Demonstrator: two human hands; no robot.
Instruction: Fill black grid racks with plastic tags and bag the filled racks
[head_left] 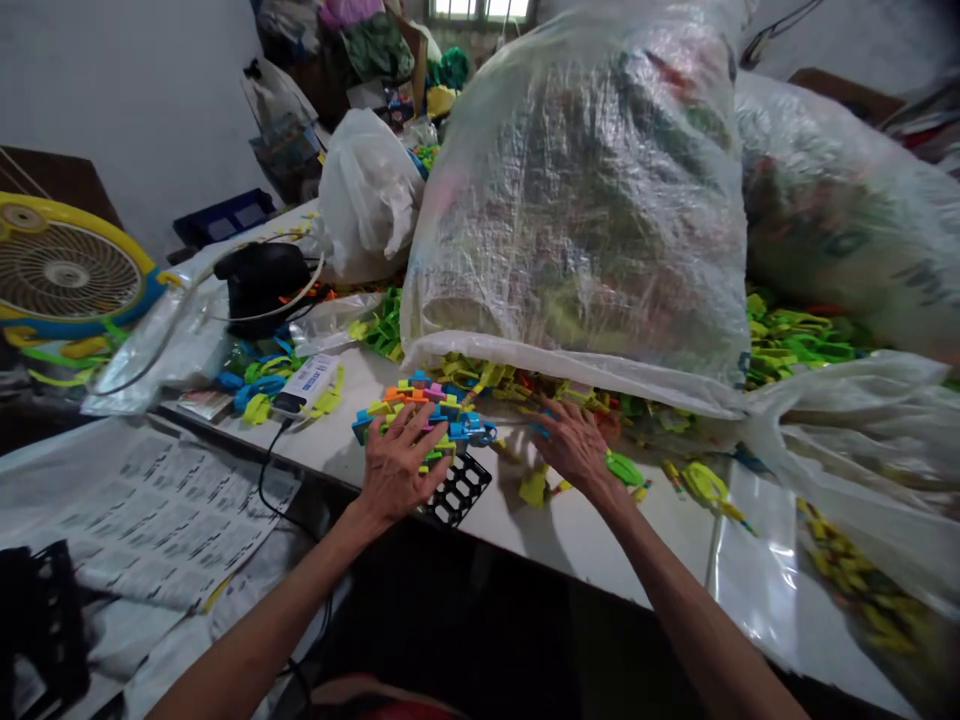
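Note:
Fingers spread, my left hand (401, 465) rests on a cluster of small blue, orange, pink and yellow pieces (424, 393) set in a black tray with hexagonal holes (460, 490). To the right, my right hand (571, 440) reaches over the white table (581, 535), its fingertips near a small blue piece and the loose pieces under the big bag's edge. Its fingers look apart, and I see nothing held in them. A green piece (624, 468) lies beside my right wrist, and a yellow piece (534, 487) lies between the hands.
A big translucent bag (592, 210) stands behind the hands, with another bag (847, 200) to its right. A white device with a cable (304, 385) lies left. Farther left are a yellow fan (67, 270) and printed label sheets (176, 510). Clear plastic (756, 560) lies right.

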